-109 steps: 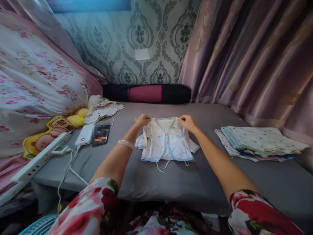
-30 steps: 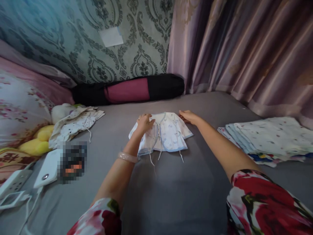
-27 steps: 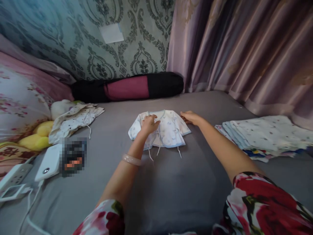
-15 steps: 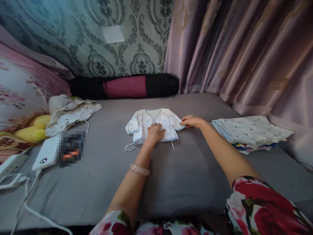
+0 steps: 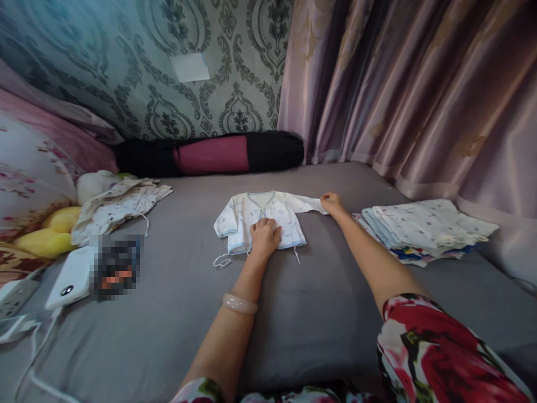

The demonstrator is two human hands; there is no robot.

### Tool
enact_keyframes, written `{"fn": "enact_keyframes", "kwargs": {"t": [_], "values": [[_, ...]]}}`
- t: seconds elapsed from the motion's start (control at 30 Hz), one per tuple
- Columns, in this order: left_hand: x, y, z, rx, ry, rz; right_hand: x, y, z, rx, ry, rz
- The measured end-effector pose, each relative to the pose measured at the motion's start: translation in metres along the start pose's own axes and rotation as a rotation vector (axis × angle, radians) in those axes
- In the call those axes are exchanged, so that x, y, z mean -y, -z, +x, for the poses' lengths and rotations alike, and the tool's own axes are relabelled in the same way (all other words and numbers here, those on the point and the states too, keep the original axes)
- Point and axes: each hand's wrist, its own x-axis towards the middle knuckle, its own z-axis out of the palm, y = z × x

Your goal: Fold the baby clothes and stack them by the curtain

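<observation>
A small white baby shirt (image 5: 285, 221) with pale blue trim lies spread on the grey bed sheet (image 5: 176, 302), its collar toward the wall. My left hand (image 5: 265, 236) rests flat on the front of the shirt, fingers apart, pressing it down. My right hand (image 5: 331, 202) pinches the cuff of the right-hand sleeve, which is stretched out sideways. The left-hand sleeve lies bent downward. White tie strings (image 5: 222, 260) trail from the lower hem.
Folded baby clothes (image 5: 428, 224) are stacked at right. A crumpled dotted garment (image 5: 117, 204), yellow plush (image 5: 48, 240), white power bank (image 5: 71, 277) and cables lie at left. A black and maroon roll (image 5: 210, 154) sits along the wall beside the curtain (image 5: 398, 95).
My right hand has drawn the sleeve outward and slightly up, so it is now straight instead of angled down. My left hand stays on the shirt. The view has shifted slightly.
</observation>
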Motion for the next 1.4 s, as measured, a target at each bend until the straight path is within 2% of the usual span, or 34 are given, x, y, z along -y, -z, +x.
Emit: {"fn": "enact_keyframes", "kwargs": {"t": [0.13,0.37,0.53,0.67,0.73,0.83,0.9,1.0,1.1,1.27,1.4], "values": [[0.002,-0.001,0.0,0.005,0.005,-0.007,0.004,-0.002,-0.007,-0.071,0.12,-0.189],[0.003,-0.002,0.001,0.02,0.0,-0.007,0.002,0.008,-0.006,-0.033,0.304,-0.459],[0.002,0.0,0.001,0.032,0.0,0.001,-0.003,0.007,-0.007,-0.027,0.252,-0.539],[-0.001,0.006,0.001,0.06,0.0,-0.009,0.012,0.0,-0.015,-0.1,0.224,-0.568],[-0.002,0.01,0.002,0.062,0.011,-0.04,0.027,-0.009,-0.022,-0.063,0.302,-0.522],[-0.002,0.013,0.006,0.024,0.007,-0.128,0.054,-0.026,-0.032,0.083,0.489,-0.4],[0.001,0.015,0.01,-0.017,-0.005,-0.192,0.069,-0.038,-0.036,0.155,0.549,-0.342],[0.01,0.019,0.017,-0.088,-0.001,-0.284,0.081,-0.051,-0.038,0.226,0.536,-0.311],[0.021,0.027,0.022,-0.138,0.013,-0.387,0.08,-0.061,-0.036,0.291,0.459,-0.341],[0.038,0.046,0.026,-0.173,0.081,-0.51,0.071,-0.07,-0.035,0.261,0.463,-0.404],[0.057,0.057,0.027,-0.223,0.157,-0.519,0.072,-0.07,-0.034,0.271,0.468,-0.435]]}}
